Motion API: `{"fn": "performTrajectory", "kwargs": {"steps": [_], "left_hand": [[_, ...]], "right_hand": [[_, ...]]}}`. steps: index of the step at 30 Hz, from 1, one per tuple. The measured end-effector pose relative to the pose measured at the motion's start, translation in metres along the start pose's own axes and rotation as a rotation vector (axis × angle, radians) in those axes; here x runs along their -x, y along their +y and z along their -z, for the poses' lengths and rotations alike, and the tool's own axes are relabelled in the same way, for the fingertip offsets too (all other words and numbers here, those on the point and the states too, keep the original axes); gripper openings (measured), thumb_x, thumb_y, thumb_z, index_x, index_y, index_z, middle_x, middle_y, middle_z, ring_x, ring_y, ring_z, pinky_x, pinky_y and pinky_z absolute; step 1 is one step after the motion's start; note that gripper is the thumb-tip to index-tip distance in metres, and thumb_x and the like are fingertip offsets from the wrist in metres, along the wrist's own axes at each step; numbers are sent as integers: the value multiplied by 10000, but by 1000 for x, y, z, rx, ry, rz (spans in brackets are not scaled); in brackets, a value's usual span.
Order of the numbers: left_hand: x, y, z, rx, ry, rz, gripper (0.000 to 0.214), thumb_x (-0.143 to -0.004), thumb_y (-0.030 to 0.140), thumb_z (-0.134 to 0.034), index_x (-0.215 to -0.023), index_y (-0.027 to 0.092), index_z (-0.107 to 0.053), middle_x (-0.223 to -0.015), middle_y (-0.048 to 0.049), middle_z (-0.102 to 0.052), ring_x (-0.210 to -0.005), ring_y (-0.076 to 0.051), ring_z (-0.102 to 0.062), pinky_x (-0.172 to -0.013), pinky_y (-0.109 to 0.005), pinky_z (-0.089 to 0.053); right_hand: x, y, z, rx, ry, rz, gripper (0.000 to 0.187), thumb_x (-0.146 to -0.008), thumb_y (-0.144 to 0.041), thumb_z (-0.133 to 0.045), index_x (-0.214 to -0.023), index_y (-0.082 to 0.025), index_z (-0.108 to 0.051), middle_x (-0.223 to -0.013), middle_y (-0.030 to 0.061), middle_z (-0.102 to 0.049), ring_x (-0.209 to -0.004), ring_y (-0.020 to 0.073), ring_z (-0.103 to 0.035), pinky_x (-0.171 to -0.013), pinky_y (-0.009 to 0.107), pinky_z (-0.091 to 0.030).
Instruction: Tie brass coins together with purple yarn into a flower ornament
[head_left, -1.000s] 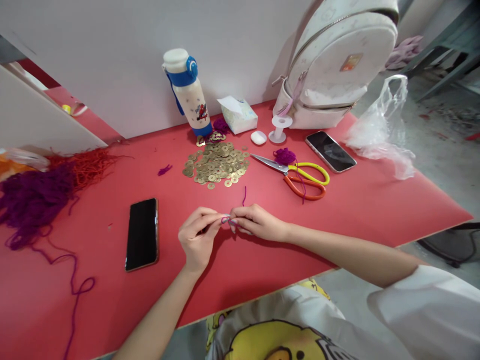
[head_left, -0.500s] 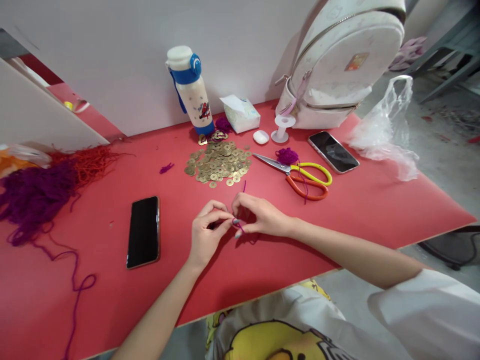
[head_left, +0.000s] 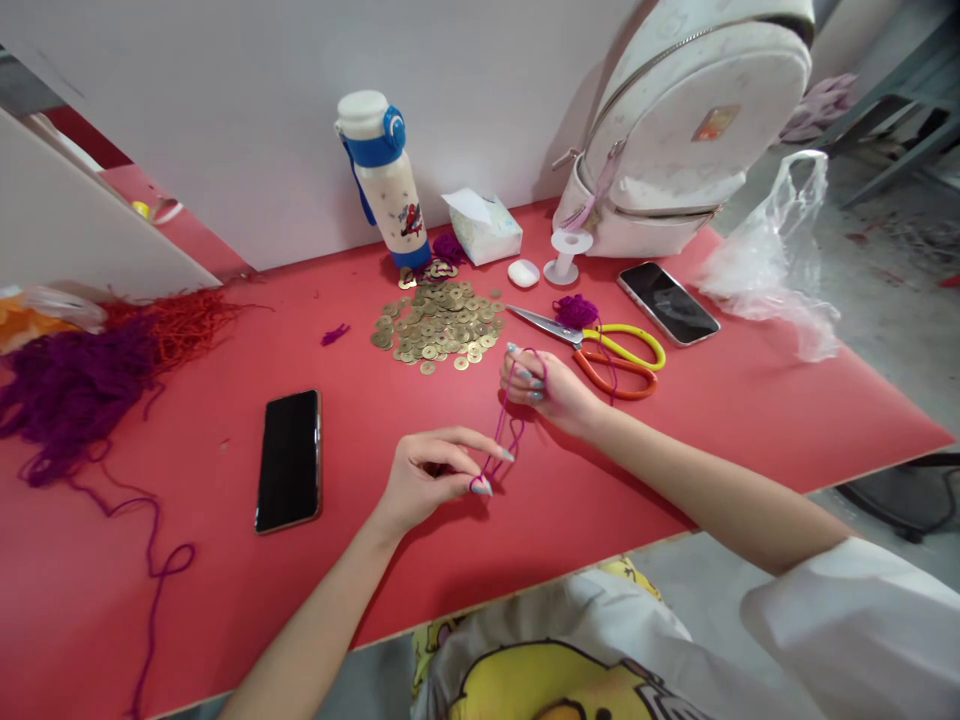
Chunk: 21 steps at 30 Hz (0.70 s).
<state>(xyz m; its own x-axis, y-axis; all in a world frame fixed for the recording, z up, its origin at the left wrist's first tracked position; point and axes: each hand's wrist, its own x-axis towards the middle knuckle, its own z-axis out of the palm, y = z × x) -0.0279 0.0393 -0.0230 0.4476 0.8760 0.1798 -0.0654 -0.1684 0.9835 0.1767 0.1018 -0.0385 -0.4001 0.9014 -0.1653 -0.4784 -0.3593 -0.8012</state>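
A thin purple cord (head_left: pixel 503 412) runs between my hands over the red table. My left hand (head_left: pixel 439 470) pinches its lower end, where a small loop sits at the thumb and fingertip. Higher and to the right, my right hand (head_left: pixel 551 388) is closed with the fingers curled around the other part of the cord, which loops over them. A slack bend of cord hangs between the two hands. Beyond them lies a heap of brass coins (head_left: pixel 442 320) with holes in the middle. Scissors (head_left: pixel 600 345) with yellow and orange handles lie just past my right hand.
A black phone (head_left: pixel 289 460) lies left of my left hand. Purple yarn (head_left: pixel 75 390) and red strands (head_left: pixel 187 325) are piled far left. Behind the coins stand a bottle (head_left: pixel 382 180) and a tissue pack (head_left: pixel 484 230). A white spool (head_left: pixel 568 257), second phone (head_left: pixel 669 303) and backpack (head_left: pixel 675 140) are right.
My hands were close together at the cord. My right hand has moved up and away to the right, drawing the cord out, while my left hand has shifted slightly down.
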Motion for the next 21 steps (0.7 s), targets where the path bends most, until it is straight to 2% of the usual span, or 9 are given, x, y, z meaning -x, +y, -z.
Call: {"fn": "performTrajectory", "kwargs": {"steps": [3, 6, 7, 9, 11, 13, 15, 18, 21], "left_hand": [[-3, -3, 1, 111, 36, 13, 181, -775, 350, -797, -661, 211, -782, -763, -82, -759, -586, -151, -643, -527, -258, -468], [-5, -8, 3, 59, 228, 25, 144, -781, 304, -794, -674, 209, -777, -733, -64, -739, -667, -161, -673, -627, -262, -520], [-5, -9, 3, 12, 319, 46, 140, -782, 300, -791, -679, 207, -776, -740, -60, -736, -690, -162, -675, -648, -262, -524], [-5, -13, 4, -69, 491, 101, 136, -779, 313, -788, -700, 203, -777, -778, -57, -737, -738, -169, -676, -667, -261, -526], [-5, -16, 5, -100, 608, 150, 139, -776, 335, -783, -735, 202, -783, -806, -53, -740, -773, -177, -676, -682, -264, -528], [-5, -18, 5, -102, 668, 174, 137, -778, 338, -777, -770, 202, -790, -819, -49, -749, -788, -177, -677, -702, -264, -528], [-4, -19, 6, -108, 698, 180, 130, -781, 329, -773, -792, 201, -793, -815, -46, -756, -783, -171, -676, -712, -259, -526], [-3, -19, 5, -114, 708, 170, 116, -781, 316, -773, -797, 202, -794, -799, -39, -757, -775, -165, -676, -714, -251, -524], [-3, -19, 4, -105, 703, 144, 110, -785, 314, -771, -779, 206, -790, -799, -33, -754, -778, -165, -676, -725, -254, -525]], "right_hand": [[-6, -5, 5, -151, 62, -21, 370, -960, -326, -522, -624, -187, -458, -507, -93, -194, -417, 72, -153, -410, 198, -213], [-4, -3, 4, -129, 138, 82, 192, -953, -342, -535, -917, -188, -643, -554, -79, -332, -432, 74, -268, -414, 184, -284], [-2, -1, 1, -72, 133, 119, 205, -944, -361, -554, -1014, -197, -656, -589, -69, -400, -451, 75, -327, -422, 186, -313], [6, 5, -6, 104, 59, 173, 271, -936, -413, -577, -1080, -203, -672, -638, -49, -503, -484, 82, -416, -438, 197, -355], [16, 10, -14, 351, -83, 194, 342, -960, -459, -536, -1011, -173, -717, -623, -31, -554, -483, 80, -458, -468, 203, -391], [26, 15, -21, 623, -243, 202, 381, -998, -429, -473, -1053, -159, -736, -599, -18, -597, -509, 90, -549, -546, 209, -449], [33, 21, -27, 888, -343, 243, 360, -1010, -352, -455, -1200, -167, -698, -673, 14, -696, -626, 128, -669, -647, 226, -492], [41, 30, -32, 1223, -322, 316, 395, -991, -282, -487, -1354, -178, -600, -983, 90, -777, -824, 189, -735, -713, 256, -501], [42, 36, -34, 1363, -237, 347, 421, -995, -290, -493, -1394, -174, -561, -1061, 107, -771, -866, 196, -739, -707, 251, -494]]}}
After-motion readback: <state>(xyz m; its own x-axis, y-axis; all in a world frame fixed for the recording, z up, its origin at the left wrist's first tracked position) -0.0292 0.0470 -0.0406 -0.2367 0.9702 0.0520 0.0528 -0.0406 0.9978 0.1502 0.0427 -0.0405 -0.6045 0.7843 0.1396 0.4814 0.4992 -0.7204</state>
